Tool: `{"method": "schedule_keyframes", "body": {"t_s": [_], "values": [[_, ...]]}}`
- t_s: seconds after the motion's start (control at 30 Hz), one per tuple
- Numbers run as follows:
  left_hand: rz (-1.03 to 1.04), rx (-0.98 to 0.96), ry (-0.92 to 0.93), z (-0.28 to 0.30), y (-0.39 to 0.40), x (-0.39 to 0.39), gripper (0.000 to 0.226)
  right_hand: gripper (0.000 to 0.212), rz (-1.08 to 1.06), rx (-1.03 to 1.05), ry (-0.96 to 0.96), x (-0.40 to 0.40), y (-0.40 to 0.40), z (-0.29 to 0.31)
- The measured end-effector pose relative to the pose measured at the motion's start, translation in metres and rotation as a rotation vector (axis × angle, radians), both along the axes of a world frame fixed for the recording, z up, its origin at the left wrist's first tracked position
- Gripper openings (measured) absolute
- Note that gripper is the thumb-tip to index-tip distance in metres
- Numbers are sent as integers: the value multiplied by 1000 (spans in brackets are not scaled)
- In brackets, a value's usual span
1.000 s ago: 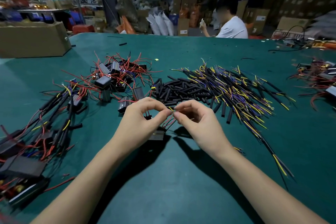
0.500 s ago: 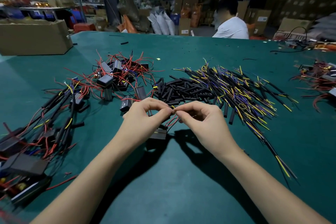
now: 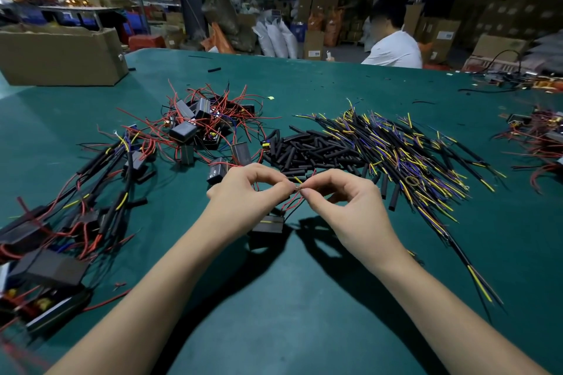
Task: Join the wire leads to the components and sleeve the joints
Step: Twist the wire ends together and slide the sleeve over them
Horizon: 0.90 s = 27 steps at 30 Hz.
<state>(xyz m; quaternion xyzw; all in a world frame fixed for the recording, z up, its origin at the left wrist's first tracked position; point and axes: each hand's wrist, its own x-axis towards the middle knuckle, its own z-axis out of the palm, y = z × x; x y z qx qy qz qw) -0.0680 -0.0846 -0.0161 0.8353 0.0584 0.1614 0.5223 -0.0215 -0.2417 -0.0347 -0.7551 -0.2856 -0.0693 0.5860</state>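
My left hand (image 3: 243, 201) and my right hand (image 3: 350, 210) meet fingertip to fingertip above the green table (image 3: 304, 298). Between thumb and forefinger each pinches thin wire ends, red and yellow, at one joint (image 3: 298, 186). A small black box component (image 3: 268, 226) hangs just below the hands on its red leads. A heap of black sleeve tubes (image 3: 307, 152) lies just beyond the hands. To the right spreads a fan of black wire leads (image 3: 411, 158) with yellow and purple ends. A pile of black components with red wires (image 3: 207, 128) sits beyond my left hand.
Joined, sleeved assemblies (image 3: 91, 198) and larger black boxes lie along the left edge. A cardboard box (image 3: 61, 55) stands at the far left, more red-wired parts (image 3: 536, 137) at the far right. A person in a white shirt (image 3: 393, 49) sits behind the table.
Both hands have stayed together at the joint, with the fingertips shifting slightly on the wire ends. The hanging component has barely moved.
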Motion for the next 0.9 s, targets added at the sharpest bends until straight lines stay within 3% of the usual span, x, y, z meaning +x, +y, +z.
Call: {"method": "schedule_keyframes", "body": {"t_s": [0.13, 0.27, 0.4, 0.57, 0.73, 0.9], "values": [[-1, 0, 19, 0, 1, 0, 24, 12, -8, -68, -169, -2, 0, 2], [-36, 26, 3, 1, 3, 0, 21, 15, 11, -22, -11, 0, 0, 1], [63, 374, -182, 0, 2, -3, 14, 14, 31, 36, 123, 5, -1, 0], [25, 732, -398, -6, 3, -4, 18, 12, 57, 82, 254, 5, -2, 0], [33, 864, -458, -8, 2, -1, 13, 10, 82, 91, 336, 4, -2, 1], [42, 850, -439, -9, -1, 1, 11, 15, 77, 32, 196, 2, -1, 2]]}}
